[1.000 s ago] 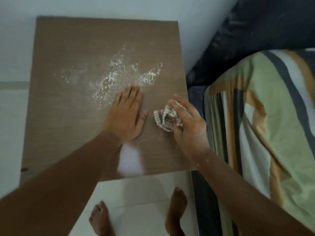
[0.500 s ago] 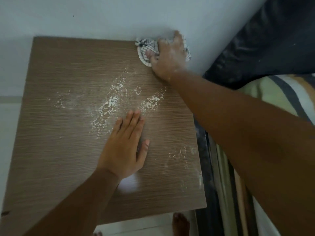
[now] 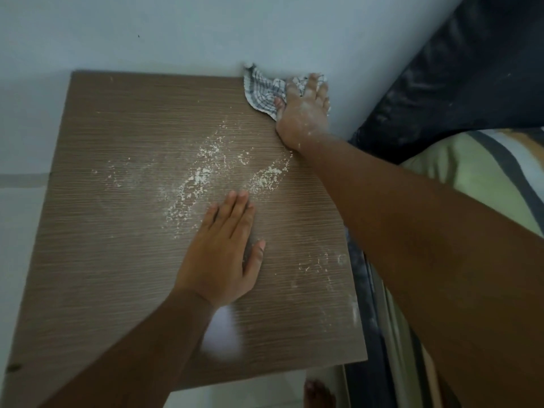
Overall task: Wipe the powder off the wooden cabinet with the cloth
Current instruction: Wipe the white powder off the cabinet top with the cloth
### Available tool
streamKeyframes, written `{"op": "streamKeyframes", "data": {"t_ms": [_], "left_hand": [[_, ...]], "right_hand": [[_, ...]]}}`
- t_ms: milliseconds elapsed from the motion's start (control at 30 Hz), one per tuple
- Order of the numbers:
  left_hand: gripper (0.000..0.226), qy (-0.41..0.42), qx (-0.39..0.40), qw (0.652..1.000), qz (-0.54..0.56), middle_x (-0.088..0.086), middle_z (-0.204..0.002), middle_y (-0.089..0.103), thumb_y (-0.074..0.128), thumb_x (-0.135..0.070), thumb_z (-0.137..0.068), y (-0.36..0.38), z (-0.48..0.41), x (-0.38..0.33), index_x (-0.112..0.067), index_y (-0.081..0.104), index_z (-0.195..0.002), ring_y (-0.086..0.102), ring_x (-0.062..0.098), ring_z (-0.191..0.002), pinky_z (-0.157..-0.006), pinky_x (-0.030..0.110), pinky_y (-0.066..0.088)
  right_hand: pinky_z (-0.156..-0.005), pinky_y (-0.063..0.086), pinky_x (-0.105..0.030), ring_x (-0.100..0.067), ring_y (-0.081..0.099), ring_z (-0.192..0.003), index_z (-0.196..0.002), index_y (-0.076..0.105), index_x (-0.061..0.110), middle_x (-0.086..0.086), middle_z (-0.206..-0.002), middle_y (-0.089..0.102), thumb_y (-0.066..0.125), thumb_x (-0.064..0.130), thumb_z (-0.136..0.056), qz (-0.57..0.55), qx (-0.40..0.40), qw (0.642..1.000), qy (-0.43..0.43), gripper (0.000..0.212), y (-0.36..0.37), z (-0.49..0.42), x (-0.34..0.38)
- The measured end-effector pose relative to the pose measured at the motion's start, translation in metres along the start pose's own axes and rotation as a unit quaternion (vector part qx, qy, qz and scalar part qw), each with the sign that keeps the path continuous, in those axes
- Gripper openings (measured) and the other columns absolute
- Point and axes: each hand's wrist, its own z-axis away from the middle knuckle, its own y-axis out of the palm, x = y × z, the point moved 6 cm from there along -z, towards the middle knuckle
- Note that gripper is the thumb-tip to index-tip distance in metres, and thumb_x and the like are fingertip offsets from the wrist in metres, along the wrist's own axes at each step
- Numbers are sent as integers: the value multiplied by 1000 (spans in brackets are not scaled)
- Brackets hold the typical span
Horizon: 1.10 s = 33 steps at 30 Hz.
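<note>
Since earlier, right hand (image 3: pixel 303 113) flatter on cloth (image 3: pixel 262 94)

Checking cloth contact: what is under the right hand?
The checked cloth, pressed flat by the right hand at the wooden cabinet far corner. Any powder beneath the cloth is hidden.

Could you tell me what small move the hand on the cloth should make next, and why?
Probably drag the cloth toward the near edge, through the powder. The right hand presses it flat at the far right corner of the cabinet, beyond the thickest streaks, which are unwiped. The left hand lies flat nearer, clear of that path.
</note>
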Motion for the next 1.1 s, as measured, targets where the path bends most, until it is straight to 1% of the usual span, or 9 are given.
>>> {"op": "streamKeyframes", "data": {"t_ms": [133, 267, 400, 567, 700, 833, 967, 1100], "left_hand": [[65, -4, -1, 1000, -3, 13, -163, 25, 36, -42, -100, -1, 0, 0, -2, 35, -151, 14, 25, -154, -124, 48, 21], [66, -7, 4, 1000, -11, 11, -164, 23, 34, -44, -100, -3, -1, -1, -4, 32, -153, 12, 24, -155, -126, 45, 16], [68, -10, 9, 1000, -18, 11, -164, 23, 29, -47, -100, -4, -1, -2, -5, 29, -154, 13, 25, -154, -126, 45, 14], [68, -16, 14, 1000, -17, 10, -165, 20, 34, -46, -101, -5, -1, -4, -6, 25, -156, 12, 25, -154, -126, 43, 11], [66, -19, 11, 1000, -10, 12, -164, 24, 36, -43, -102, -8, 1, -6, -4, 28, -154, 14, 26, -154, -126, 42, 9], [62, -18, 6, 1000, -5, 13, -164, 24, 35, -40, -103, -10, 2, -9, -4, 30, -153, 14, 26, -154, -126, 41, 9], [64, -20, 18, 999, -16, 12, -165, 21, 29, -43, -103, -10, 0, -9, -6, 25, -155, 12, 26, -154, -126, 41, 8], [66, -21, 24, 999, -15, 12, -165, 19, 27, -45, -103, -10, 2, -9, -6, 24, -155, 10, 25, -155, -126, 43, 9]], "right_hand": [[-127, 2, -51, -42, -2, -155, -158, 26, 25, -19, -169, 5, 36, 40, -107, 1, -5, 999, -52, 54, 0, 30, -8], [-128, 3, -49, -39, 0, -156, -156, 30, 30, -13, -170, 7, 43, 38, -104, -8, -9, 997, -73, 54, 2, 71, -20], [-128, 5, -50, -37, 2, -156, -155, 34, 30, -10, -169, 11, 43, 39, -105, -18, -13, 996, -88, 52, 5, 118, -29], [-128, 9, -51, -35, 6, -156, -152, 42, 28, -7, -168, 18, 48, 39, -104, -34, -32, 994, -103, 50, 10, 180, -43], [-127, 10, -51, -33, 7, -156, -150, 44, 30, -5, -168, 20, 50, 40, -102, -42, -28, 992, -115, 50, 14, 228, -53], [-126, 15, -55, -33, 6, -157, -148, 45, 31, -3, -168, 19, 52, 38, -101, -55, -18, 990, -128, 49, 18, 270, -63], [-126, 17, -54, -29, 4, -158, -149, 45, 30, 0, -169, 17, 54, 33, -101, -71, -1, 989, -129, 49, 20, 310, -75], [-122, 28, -56, -29, 8, -157, -147, 50, 23, -3, -167, 23, 60, 21, -100, -98, -8, 986, -137, 48, 22, 351, -87]]}}
